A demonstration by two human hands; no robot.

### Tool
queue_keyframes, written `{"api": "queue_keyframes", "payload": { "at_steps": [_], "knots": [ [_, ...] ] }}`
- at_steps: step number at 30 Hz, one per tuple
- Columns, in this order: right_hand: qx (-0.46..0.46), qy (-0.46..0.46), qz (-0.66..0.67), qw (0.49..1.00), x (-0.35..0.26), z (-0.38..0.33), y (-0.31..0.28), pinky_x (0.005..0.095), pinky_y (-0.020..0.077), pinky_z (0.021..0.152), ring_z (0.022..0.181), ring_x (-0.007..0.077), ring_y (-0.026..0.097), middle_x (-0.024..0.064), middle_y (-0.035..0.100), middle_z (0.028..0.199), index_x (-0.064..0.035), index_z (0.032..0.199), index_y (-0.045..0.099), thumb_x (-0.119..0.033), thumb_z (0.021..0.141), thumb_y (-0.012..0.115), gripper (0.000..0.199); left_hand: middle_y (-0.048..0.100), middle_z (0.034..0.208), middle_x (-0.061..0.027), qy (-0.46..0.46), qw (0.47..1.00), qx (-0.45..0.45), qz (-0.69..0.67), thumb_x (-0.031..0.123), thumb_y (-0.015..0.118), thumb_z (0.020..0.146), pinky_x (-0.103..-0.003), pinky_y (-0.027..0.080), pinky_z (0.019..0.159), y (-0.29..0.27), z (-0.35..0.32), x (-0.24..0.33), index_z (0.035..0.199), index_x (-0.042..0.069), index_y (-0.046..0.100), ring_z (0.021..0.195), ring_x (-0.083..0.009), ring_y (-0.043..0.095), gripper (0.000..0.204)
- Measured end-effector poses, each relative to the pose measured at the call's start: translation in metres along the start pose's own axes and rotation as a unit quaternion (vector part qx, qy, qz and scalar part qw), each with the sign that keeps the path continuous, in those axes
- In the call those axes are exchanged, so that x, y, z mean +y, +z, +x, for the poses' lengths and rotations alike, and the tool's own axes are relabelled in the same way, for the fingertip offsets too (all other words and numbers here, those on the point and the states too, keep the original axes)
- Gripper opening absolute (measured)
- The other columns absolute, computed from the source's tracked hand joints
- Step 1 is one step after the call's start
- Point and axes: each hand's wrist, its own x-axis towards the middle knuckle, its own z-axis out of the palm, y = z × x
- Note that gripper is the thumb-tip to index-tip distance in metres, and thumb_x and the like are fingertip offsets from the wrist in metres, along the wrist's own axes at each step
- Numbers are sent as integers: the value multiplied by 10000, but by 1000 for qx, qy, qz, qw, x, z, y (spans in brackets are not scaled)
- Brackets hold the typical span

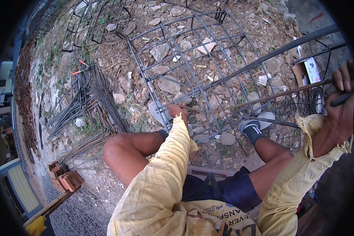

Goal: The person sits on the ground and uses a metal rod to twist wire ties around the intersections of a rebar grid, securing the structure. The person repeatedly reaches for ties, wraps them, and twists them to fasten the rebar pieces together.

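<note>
Rusty rod [263, 96] runs from right grip [343, 84], curled at its end, toward left grip [179, 111], whose closure I cannot tell

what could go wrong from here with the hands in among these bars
The bare left hand, at the cage, might get scraped or pinched. The right sleeve's frayed cuff could snag on the dark bar near it. The right shoe is amid rubble, so footing may slip.

Frame [201, 90]: made of matt metal.
Sleeve [161, 161]: made of creased cloth.
Ground [116, 55]: seen as rough, stony.
</note>
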Motion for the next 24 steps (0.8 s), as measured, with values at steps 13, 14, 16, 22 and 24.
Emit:
{"api": "queue_keyframes", "payload": {
  "at_steps": [13,14,16,22,24],
  "knots": [
    [31,-69,-63,995,0,5,-32,241,350,576,665,111,369,80,410,850,157,1144,498,-27,947,446,275,590,708,-165,4,994,50,98,341,551,891,-390,445,495,-2,-5,3,834,-38,551,529,-260,511,383],
    [51,-73,-77,993,1,4,-26,242,350,578,664,112,367,74,396,843,165,1153,488,-24,948,439,282,596,715,-160,8,992,50,114,316,533,885,-397,443,492,-4,1,4,834,-35,559,539,-265,526,356],
    [99,-69,-83,989,2,2,-8,244,349,578,663,113,364,62,374,825,168,1144,477,-23,951,434,275,608,727,-150,16,988,51,142,267,497,875,-411,440,487,-6,17,9,835,-29,574,558,-274,554,308],
    [-12,-32,-4,999,-2,3,-13,248,349,563,662,112,368,48,343,792,160,1108,466,-25,964,424,239,648,736,-142,103,953,-16,283,287,563,845,-412,459,495,-11,46,-4,772,9,626,600,-289,609,294],
    [-12,-34,-22,999,-5,1,-18,243,351,560,653,107,369,46,340,788,160,1103,464,-7,963,429,221,663,740,-139,198,864,-57,459,292,590,830,-412,466,501,-19,56,-2,745,21,645,612,-295,625,289]
  ]
}}
